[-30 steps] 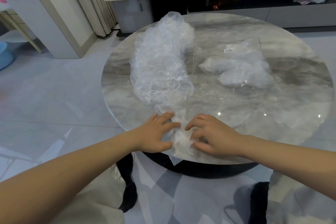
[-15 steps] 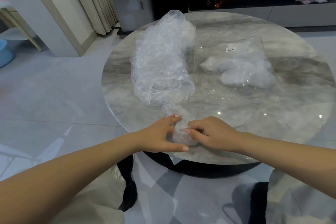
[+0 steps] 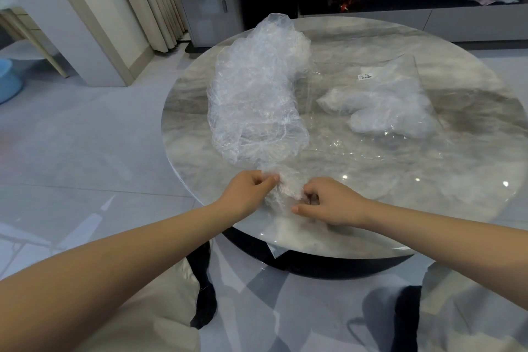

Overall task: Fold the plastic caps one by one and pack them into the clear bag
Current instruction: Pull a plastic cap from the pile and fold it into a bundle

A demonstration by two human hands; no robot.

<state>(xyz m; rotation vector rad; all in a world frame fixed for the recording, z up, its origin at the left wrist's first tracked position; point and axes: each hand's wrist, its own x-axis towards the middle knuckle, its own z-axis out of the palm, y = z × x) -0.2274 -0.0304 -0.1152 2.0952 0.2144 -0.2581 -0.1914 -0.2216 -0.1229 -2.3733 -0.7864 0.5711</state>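
plastic cap (image 3: 285, 188): lying crumpled at the round marble table's (image 3: 428, 208) 6 o'clock edge, between both hands.
left hand (image 3: 248, 194): pinching the cap's 9 o'clock side, fingers curled.
right hand (image 3: 331, 203): gripping its 3 o'clock side, fingers curled.
heap of unfolded caps (image 3: 257, 100): sitting at 12 o'clock of the cap.
clear bag (image 3: 388, 100): lying at 2 o'clock, holding folded caps.
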